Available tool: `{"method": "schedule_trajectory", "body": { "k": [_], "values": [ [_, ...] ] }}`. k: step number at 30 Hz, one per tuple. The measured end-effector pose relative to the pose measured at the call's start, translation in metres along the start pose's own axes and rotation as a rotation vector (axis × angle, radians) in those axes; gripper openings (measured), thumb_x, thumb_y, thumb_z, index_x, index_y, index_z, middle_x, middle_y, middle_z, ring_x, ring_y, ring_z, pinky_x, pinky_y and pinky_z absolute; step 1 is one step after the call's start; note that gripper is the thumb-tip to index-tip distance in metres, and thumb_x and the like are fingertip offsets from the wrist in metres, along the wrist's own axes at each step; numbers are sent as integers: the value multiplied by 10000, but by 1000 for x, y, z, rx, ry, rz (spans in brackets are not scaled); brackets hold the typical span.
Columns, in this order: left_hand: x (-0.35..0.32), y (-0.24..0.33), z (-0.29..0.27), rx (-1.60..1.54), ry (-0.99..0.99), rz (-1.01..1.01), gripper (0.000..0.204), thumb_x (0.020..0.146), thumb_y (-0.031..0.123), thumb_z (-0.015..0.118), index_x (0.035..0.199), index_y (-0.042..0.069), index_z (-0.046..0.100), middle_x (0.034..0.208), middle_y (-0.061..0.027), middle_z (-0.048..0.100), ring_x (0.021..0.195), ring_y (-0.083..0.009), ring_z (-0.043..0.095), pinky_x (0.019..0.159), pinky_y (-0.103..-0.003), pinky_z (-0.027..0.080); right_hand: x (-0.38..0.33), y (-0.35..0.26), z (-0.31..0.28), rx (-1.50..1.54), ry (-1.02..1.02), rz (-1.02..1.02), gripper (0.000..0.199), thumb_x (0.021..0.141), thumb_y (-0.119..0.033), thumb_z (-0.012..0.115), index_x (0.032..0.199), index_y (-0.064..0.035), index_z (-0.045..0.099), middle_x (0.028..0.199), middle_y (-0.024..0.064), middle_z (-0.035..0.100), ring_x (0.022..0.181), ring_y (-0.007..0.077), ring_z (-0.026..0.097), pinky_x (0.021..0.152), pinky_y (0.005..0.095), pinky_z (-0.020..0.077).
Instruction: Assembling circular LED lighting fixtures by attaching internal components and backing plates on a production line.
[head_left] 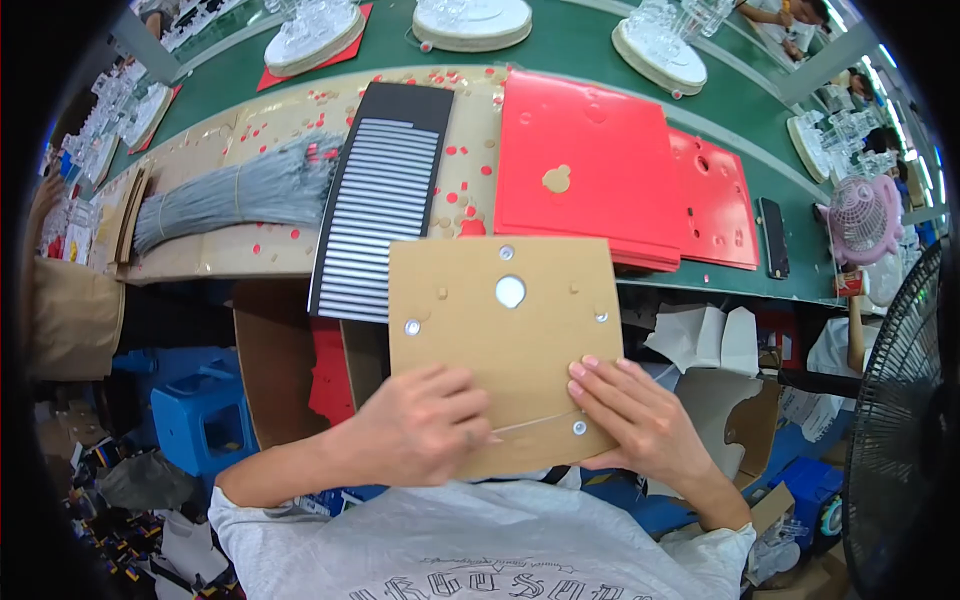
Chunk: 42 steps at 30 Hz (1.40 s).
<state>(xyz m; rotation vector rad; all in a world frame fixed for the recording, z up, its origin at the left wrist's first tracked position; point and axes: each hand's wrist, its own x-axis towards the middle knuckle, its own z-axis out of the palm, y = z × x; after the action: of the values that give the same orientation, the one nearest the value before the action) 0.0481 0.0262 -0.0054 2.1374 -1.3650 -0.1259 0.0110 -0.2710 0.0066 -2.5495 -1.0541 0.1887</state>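
Observation:
A brown cardboard panel [480,350] stands tilted in front of me, with a round hole near its top and several small silvery round fasteners. My right hand [645,420] grips its lower right edge, fingers across the front and the thumb out of sight. My left hand [425,422] is closed over the panel's lower left part. From its fingertips a thin pale string [535,423] runs across the panel toward the lower right fastener. The fingertips' exact hold on the string is partly hidden.
Behind the panel lie a black board with silver strips [380,190], a grey strand bundle [235,195], stacked red sheets [585,160] and a phone [773,238]. A pink fan [862,220] and a large black fan [905,420] stand right. A blue stool [205,415] is left.

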Motion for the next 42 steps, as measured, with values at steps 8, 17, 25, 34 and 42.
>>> {"method": "schedule_trajectory", "body": {
  "k": [8,17,25,34,42],
  "values": [
    [-16,-9,17,-188,419,-95,169,643,60,731,650,24,566,740,-81,565,771,-308,553,660,-409,422,63,-26,24,431,229,-126,451,738,-163,816,1145,2,716,1064,126,709,973,275,695,830,378,559],
    [-52,17,39,-503,944,-500,469,807,70,650,1227,-6,455,1322,-191,437,1209,-269,453,1027,-411,372,75,-31,36,580,290,-101,294,714,97,721,973,-28,783,839,91,705,682,200,679,580,295,533],
    [-47,42,61,-1299,972,-697,969,849,-35,600,1613,67,12,1579,-185,306,1425,-258,382,1156,-382,308,74,-43,28,392,225,-143,439,604,78,706,1018,-42,787,774,55,631,626,168,624,529,278,505],
    [-43,46,71,-1289,1008,-645,947,846,-67,573,1614,62,33,1529,-195,379,1383,-247,435,1146,-384,327,66,-61,12,-31,9,-244,563,599,-33,675,1158,1,724,765,34,503,630,144,545,506,291,460],
    [-49,49,76,-1129,861,-679,804,842,-81,529,1580,-1,222,1515,-162,409,1377,-213,436,1124,-334,354,74,-62,11,-142,-56,-421,572,593,-51,675,1142,109,684,818,55,510,689,155,559,557,270,454]
  ]
}}
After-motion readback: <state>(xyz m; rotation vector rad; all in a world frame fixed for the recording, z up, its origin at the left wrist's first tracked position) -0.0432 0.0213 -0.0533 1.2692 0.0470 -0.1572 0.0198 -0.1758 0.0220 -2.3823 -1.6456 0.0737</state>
